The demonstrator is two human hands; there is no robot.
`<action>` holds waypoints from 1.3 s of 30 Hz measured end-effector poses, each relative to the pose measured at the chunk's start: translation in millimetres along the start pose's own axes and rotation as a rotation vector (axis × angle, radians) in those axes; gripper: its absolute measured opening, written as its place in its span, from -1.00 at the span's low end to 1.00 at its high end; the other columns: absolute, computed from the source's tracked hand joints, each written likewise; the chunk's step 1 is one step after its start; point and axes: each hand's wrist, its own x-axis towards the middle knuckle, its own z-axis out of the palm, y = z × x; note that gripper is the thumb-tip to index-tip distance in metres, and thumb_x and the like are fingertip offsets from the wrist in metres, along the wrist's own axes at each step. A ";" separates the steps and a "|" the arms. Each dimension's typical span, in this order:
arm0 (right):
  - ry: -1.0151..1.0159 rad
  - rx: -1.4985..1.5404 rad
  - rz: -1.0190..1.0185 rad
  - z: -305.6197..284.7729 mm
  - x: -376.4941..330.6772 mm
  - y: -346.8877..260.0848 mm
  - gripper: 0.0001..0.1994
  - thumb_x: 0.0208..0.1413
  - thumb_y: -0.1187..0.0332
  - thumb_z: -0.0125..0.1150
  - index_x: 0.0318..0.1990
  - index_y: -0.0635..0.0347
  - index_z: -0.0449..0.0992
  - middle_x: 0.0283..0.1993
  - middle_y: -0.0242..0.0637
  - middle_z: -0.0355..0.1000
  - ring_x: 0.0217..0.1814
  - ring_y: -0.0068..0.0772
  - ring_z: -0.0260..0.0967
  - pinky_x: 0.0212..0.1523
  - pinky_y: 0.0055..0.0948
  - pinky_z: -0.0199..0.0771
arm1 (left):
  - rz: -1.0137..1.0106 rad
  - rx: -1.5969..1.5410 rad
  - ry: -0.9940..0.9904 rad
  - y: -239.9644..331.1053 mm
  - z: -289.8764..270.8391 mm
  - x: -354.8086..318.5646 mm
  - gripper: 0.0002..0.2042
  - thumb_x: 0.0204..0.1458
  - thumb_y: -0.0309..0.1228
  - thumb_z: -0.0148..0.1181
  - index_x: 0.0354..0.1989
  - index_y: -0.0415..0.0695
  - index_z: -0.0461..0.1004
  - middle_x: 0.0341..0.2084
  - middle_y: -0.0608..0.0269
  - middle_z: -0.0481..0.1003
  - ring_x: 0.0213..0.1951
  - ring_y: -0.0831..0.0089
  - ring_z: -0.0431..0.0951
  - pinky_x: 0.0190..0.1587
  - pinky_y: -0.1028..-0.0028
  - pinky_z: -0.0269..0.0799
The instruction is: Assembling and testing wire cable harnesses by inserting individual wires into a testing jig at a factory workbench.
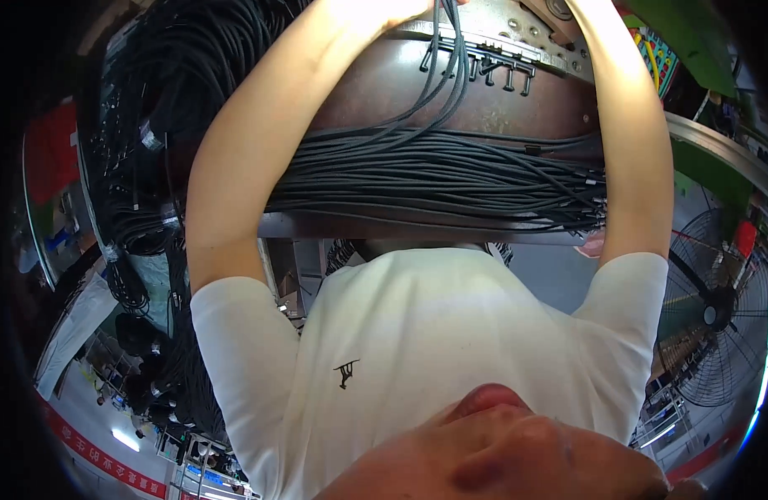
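My left hand reaches the top edge, where most of its fingers are cut off. A few black cables gather at its fingertips, with skin showing on both sides of them, so it appears closed on them. These cables curve down to a thick bundle of black cables lying across the brown work surface. My right forearm stretches up on the other side; its hand is beyond the top edge. Between the arms, a metal fixture carries a row of black T-shaped handles.
Large coils of black cable are heaped at the left, with more hanging below them. A metal rail runs at the right, above a big caged fan. Near the upper right sits a green tray with coloured pieces.
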 end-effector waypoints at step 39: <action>-0.067 0.299 0.306 28.4 -6.6 40.9 -0.67 0.10 0.18 0.19 -0.12 0.27 0.50 -0.15 -0.05 0.48 -0.09 -0.12 0.41 -0.05 -0.25 0.38 | -0.127 0.958 0.244 2.9 -3.5 -10.9 -0.68 0.04 -0.19 0.16 -0.14 -0.17 0.47 -0.17 0.01 0.48 -0.14 0.15 0.46 -0.03 0.27 0.39</action>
